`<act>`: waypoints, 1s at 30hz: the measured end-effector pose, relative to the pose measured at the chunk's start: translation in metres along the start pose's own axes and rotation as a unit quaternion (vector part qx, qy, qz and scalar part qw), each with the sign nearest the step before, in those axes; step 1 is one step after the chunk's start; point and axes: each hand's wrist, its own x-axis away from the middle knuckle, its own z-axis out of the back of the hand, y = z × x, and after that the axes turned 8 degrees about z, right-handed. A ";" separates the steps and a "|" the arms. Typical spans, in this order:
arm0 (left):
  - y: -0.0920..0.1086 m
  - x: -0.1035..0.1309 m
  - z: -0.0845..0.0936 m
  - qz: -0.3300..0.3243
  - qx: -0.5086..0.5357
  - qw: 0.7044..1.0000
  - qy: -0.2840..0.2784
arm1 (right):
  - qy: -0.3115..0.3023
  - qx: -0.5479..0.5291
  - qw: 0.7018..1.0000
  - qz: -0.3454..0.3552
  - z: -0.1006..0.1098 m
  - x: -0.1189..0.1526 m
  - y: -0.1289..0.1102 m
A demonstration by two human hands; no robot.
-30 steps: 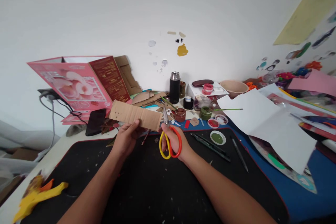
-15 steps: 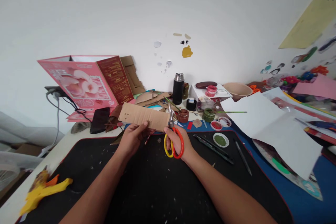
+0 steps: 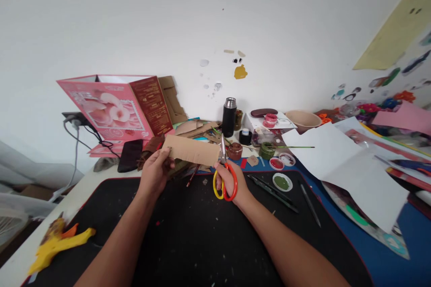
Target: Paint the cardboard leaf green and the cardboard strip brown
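A rectangular strip of brown cardboard (image 3: 193,150) is pinched at its left end by my left hand (image 3: 155,171), thumb on top. My right hand (image 3: 232,181) is closed around scissors (image 3: 225,188) with one yellow and one red handle loop. The metal blades point up and away, beside the strip's right edge; whether they touch it I cannot tell. Both hands are held above a black mat (image 3: 188,242) with small scraps on it. Beyond the strip lie more cardboard pieces (image 3: 198,130).
Behind stand a black flask (image 3: 229,119), a brown paint jar (image 3: 235,150) and a green paint jar (image 3: 267,150). Pens (image 3: 274,193) and a lid of green paint (image 3: 282,182) lie right. A yellow glue gun (image 3: 59,244) lies left, below a pink box (image 3: 111,107). White paper (image 3: 333,152) covers the right.
My left hand has shifted left along the cardboard to its end. The strip's face now looks plain, without the small holes seen before. The scissors remain in my right hand.
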 end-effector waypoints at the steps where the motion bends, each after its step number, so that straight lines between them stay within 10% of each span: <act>1: 0.000 0.000 0.000 0.001 0.000 1.000 0.001 | 0.009 -0.009 1.000 -0.001 0.000 -0.001 0.000; 30: -0.005 0.001 -0.001 0.078 -0.005 0.997 -0.028 | 0.045 -0.114 0.992 -0.003 0.001 -0.004 -0.004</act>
